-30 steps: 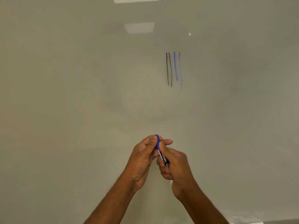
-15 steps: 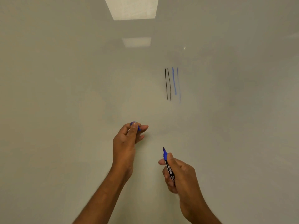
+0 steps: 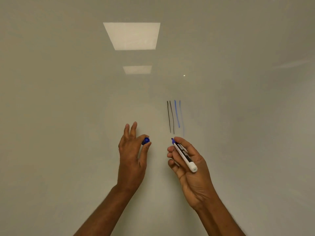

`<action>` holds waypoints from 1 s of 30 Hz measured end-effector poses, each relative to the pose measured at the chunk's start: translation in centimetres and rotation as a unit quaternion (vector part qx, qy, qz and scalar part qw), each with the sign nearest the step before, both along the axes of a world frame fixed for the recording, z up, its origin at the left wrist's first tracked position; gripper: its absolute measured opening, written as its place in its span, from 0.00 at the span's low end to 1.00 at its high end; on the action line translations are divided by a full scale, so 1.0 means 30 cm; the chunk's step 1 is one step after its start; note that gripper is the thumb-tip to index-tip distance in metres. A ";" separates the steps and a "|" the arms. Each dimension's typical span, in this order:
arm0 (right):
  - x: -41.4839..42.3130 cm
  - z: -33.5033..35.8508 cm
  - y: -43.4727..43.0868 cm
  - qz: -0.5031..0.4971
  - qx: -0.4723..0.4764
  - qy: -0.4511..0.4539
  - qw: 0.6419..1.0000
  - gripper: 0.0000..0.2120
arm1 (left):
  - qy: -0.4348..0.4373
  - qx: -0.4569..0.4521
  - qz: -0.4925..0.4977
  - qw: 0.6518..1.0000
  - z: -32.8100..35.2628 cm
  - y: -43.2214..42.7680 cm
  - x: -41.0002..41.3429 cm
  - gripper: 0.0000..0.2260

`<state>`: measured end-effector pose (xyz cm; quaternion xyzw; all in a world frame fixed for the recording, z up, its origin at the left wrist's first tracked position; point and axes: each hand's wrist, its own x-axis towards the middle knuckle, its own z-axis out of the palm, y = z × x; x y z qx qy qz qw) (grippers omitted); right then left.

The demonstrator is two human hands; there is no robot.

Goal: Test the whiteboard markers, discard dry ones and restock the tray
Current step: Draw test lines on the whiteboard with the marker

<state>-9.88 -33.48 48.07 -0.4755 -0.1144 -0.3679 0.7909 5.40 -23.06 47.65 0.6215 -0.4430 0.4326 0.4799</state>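
Note:
My right hand grips an uncapped blue whiteboard marker, white-barrelled with a black label, its blue tip pointing up and left just below the drawn lines. My left hand pinches the blue cap between thumb and forefinger, its other fingers spread upward. On the whiteboard stand two black lines, a solid blue line and a fainter blue line to their right. The marker tip sits just under the black lines, apart from them.
The glossy board fills the whole view and reflects two ceiling light panels above the hands. No tray, bin or other markers are in view.
The hands pulled the cap off the marker and moved apart. My right hand has risen toward the drawn lines; the view has tilted up, so the lines sit lower.

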 end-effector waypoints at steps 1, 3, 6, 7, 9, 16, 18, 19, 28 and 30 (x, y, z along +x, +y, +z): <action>0.014 0.012 -0.004 -0.044 -0.026 0.002 0.999 0.15 | -0.016 0.005 0.005 1.000 0.010 -0.012 0.015 0.14; 0.039 0.036 -0.006 -0.137 -0.080 0.004 0.987 0.15 | -0.057 0.019 0.022 0.998 0.031 -0.035 0.041 0.13; 0.070 0.068 -0.001 -0.227 -0.135 -0.018 0.964 0.18 | -0.114 0.025 0.047 0.992 0.067 -0.073 0.069 0.14; 0.079 0.077 0.000 -0.250 -0.142 -0.032 0.957 0.19 | -0.126 0.023 0.053 0.990 0.075 -0.083 0.079 0.14; 0.099 0.096 0.002 -0.292 -0.144 -0.067 0.943 0.16 | -0.142 0.016 0.069 0.987 0.080 -0.100 0.099 0.13; 0.195 0.157 -0.049 -0.406 -0.202 -0.094 0.886 0.08 | -0.181 0.000 0.123 0.976 0.070 -0.125 0.136 0.14; 0.216 0.171 -0.069 -0.425 -0.213 -0.092 0.875 0.09 | -0.191 -0.004 0.131 0.973 0.070 -0.128 0.137 0.14; 0.227 0.178 -0.076 -0.430 -0.216 -0.092 0.872 0.09 | -0.194 -0.005 0.135 0.972 0.069 -0.130 0.138 0.14; 0.278 0.226 -0.094 -0.453 -0.245 -0.100 0.851 0.10 | -0.215 -0.004 0.162 0.963 0.062 -0.138 0.145 0.14; 0.281 0.222 -0.100 -0.459 -0.248 -0.097 0.848 0.10 | -0.217 -0.004 0.164 0.962 0.063 -0.137 0.144 0.14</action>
